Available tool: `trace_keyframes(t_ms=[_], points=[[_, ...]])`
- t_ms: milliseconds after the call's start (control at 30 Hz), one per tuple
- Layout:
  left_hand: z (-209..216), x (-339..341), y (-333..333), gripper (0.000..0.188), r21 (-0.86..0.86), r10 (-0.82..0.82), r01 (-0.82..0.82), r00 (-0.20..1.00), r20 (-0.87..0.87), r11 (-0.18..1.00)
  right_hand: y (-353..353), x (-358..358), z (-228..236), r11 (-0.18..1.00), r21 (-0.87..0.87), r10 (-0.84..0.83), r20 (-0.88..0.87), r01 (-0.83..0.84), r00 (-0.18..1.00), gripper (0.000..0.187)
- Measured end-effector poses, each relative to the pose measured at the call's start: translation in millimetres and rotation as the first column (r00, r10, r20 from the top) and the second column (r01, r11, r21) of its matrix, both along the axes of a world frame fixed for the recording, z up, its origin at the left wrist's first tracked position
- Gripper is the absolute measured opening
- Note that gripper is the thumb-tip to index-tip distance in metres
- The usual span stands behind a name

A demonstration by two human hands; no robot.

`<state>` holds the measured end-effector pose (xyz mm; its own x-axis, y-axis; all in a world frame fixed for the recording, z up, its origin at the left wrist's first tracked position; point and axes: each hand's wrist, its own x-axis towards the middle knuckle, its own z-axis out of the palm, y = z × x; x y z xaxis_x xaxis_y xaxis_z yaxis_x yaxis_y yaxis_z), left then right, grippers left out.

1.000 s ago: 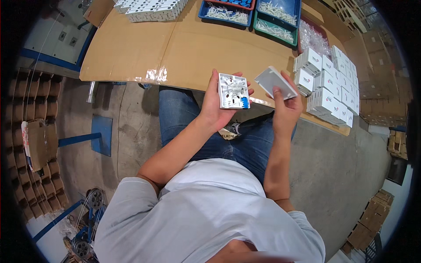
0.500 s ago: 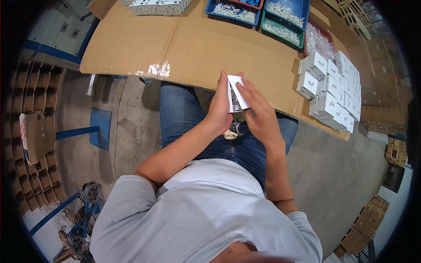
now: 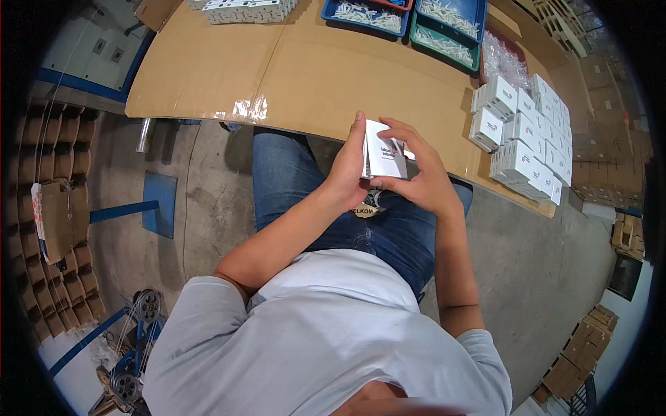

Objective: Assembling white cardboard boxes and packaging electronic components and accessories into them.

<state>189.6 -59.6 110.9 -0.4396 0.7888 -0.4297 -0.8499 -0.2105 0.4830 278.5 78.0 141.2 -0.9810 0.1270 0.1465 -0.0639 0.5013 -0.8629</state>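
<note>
A small white printed box (image 3: pixel 383 158) is held over my lap, just off the table's near edge. Its printed face is turned up, and a narrow gap shows along its left side. My left hand (image 3: pixel 347 165) grips that left side, thumb pointing up along it. From the right, my right hand (image 3: pixel 429 173) holds the box with curled fingers at the top and the thumb at the lower edge. Some of the right fingers cover the box's right side. Similar white boxes (image 3: pixel 529 142) stand in stacks at the table's right end.
Brown cardboard covers the table (image 3: pixel 208 76). At its far side are a blue tray (image 3: pixel 340 26) and a green tray (image 3: pixel 444 54) of small white pieces, a red tray of clear plastic bags (image 3: pixel 501 61), and a stack of white pieces (image 3: pixel 243 10).
My right hand has shifted right, its fingers going from flat against the box to curled around its edges. The printed face now shows, where a tilted flap and a greyish inside showed before.
</note>
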Motion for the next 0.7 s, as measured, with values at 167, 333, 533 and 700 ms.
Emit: trace_keyframes(t_ms=[167, 333, 533, 700], points=[[-6, 2, 1, 0.07, 0.007, 0.072, -0.072, 0.997, 0.008, 0.997, 4, -1, -3, 0.999, 0.033, -0.027, -0.064, 0.03, 0.998, 0.077], [-4, 2, 0, 0.071, 0.003, 0.097, -0.097, 0.995, -0.004, 0.995, 1, 0, -4, 0.997, 0.078, -0.023, -0.06, 0.028, 0.998, 0.078], [-4, 1, -1, 0.072, -0.011, 0.112, -0.112, 0.994, -0.008, 0.994, -1, 0, -10, 0.997, 0.082, -0.003, -0.051, 0.007, 0.999, 0.079], [-10, 1, -3, 0.07, -0.01, 0.066, -0.066, 0.998, -0.021, 0.998, -3, -1, -12, 0.994, 0.104, 0.035, -0.071, -0.027, 0.997, 0.079]])
